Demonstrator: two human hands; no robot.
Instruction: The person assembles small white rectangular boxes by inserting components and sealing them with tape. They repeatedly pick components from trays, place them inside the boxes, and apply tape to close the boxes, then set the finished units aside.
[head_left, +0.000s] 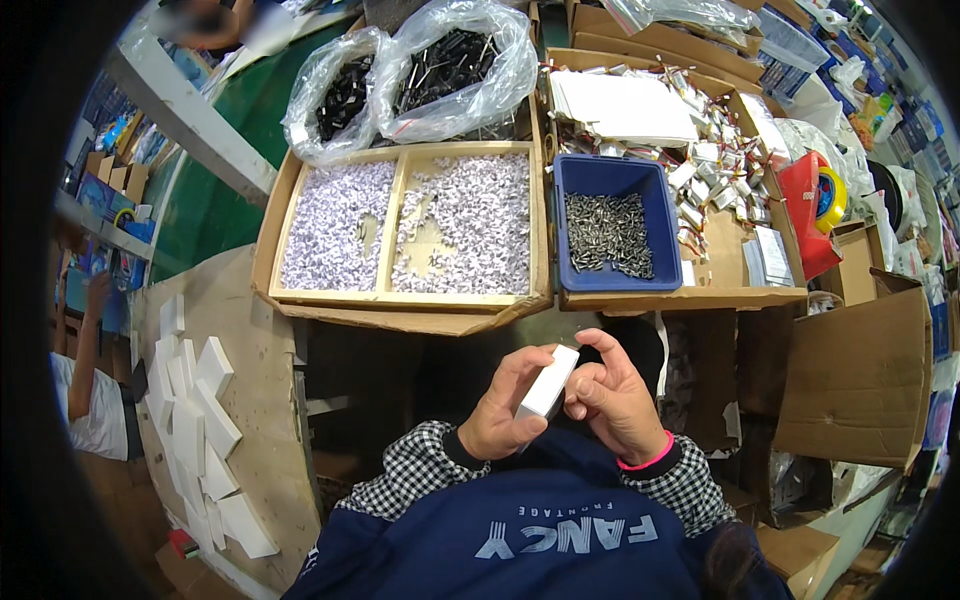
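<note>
Two hands, left hand (503,408) and right hand (613,397), around a small white box (548,383)

Looking steeply down from head height through a single wide fisheye lens, facing forward over the person's own chest at 6 o'clock. Sitting closest to the left hand (497,415) and right hand (617,400), just below the picture's middle, with the small white box (548,382) between them. Taking in, farther off toward 12 o'clock, the cardboard tray (268,250) of pale pieces and the blue bin (664,225) of dark metal parts. Bending straight edges toward a dark circular rim. Catching stacked white boxes (200,425) at 8 o'clock and another person's arm at 9 o'clock.
</note>
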